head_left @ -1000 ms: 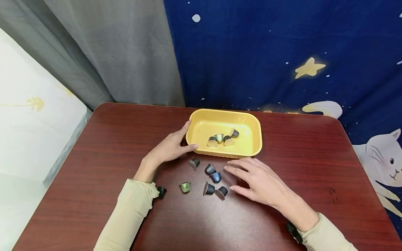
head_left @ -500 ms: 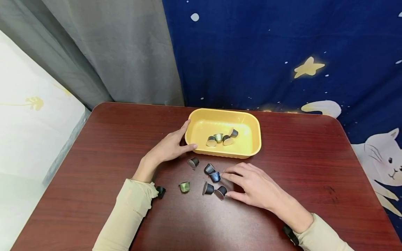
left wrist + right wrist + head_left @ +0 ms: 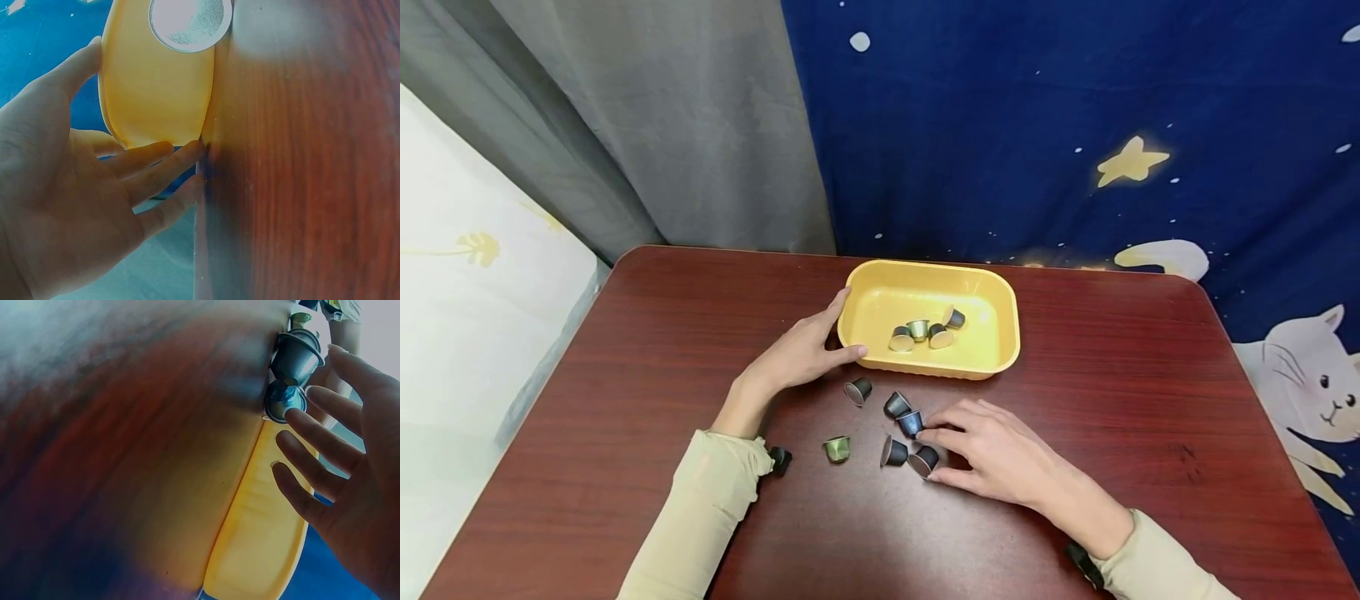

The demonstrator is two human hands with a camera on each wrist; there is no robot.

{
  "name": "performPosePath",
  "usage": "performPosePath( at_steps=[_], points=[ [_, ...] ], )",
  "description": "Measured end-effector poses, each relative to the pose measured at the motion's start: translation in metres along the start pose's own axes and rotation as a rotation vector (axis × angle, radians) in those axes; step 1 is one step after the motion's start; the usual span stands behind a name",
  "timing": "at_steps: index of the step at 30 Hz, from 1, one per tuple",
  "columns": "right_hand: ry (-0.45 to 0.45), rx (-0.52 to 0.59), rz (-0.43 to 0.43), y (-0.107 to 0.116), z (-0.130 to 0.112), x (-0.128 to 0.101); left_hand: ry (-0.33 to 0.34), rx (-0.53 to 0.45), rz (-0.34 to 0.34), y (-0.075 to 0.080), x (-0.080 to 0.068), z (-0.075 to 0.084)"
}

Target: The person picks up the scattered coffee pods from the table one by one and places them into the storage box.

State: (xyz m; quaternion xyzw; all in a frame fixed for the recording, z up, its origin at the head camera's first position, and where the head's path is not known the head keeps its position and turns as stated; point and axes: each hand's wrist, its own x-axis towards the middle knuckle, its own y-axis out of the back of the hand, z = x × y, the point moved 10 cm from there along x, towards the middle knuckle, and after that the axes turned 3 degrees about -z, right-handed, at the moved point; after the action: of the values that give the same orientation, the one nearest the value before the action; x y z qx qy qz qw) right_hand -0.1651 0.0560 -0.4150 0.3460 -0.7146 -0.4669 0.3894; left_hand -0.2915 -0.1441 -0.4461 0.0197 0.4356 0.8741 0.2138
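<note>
While the left hand (image 3: 797, 358) rests with straight fingers against the tray's (image 3: 1000, 367) left end, the right hand (image 3: 992, 454) lies spread beside five loose capsules (image 3: 895, 406) near the table's (image 3: 1150, 400) middle, fingertips touching two dark ones (image 3: 911, 423) but gripping nothing. Four capsules lie inside the tray. A green capsule (image 3: 836, 449) sits apart, leftward. Bare table lies toward the right edge.

The right hand (image 3: 1000, 454) has slid left and down across the table, from just below the yellow tray's near rim to the loose coffee capsules. Its fingertips (image 3: 928, 433) now meet the blue capsule (image 3: 911, 422), and its thumb lies against the dark capsule (image 3: 923, 460) nearest the person.
</note>
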Motion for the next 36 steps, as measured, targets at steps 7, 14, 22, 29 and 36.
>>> performPosePath(
  at_steps=[7,14,22,29,36],
  points=[
    [0.014,-0.02,-0.024,-0.004,-0.003,0.001,0.004,-0.001,-0.001,0.0,0.0,-0.001],
    [0.01,-0.044,-0.056,-0.009,-0.003,0.003,0.005,-0.006,-0.004,-0.001,-0.001,-0.001],
    [0.0,-0.036,-0.076,-0.012,-0.002,0.003,0.011,-0.003,0.004,-0.001,-0.001,-0.003],
    [-0.009,-0.029,-0.08,-0.013,-0.002,0.004,0.017,0.002,0.002,-0.001,0.0,-0.003],
    [-0.023,-0.013,-0.098,-0.014,0.0,0.004,0.012,0.0,0.004,0.0,0.0,-0.002]
  ],
)
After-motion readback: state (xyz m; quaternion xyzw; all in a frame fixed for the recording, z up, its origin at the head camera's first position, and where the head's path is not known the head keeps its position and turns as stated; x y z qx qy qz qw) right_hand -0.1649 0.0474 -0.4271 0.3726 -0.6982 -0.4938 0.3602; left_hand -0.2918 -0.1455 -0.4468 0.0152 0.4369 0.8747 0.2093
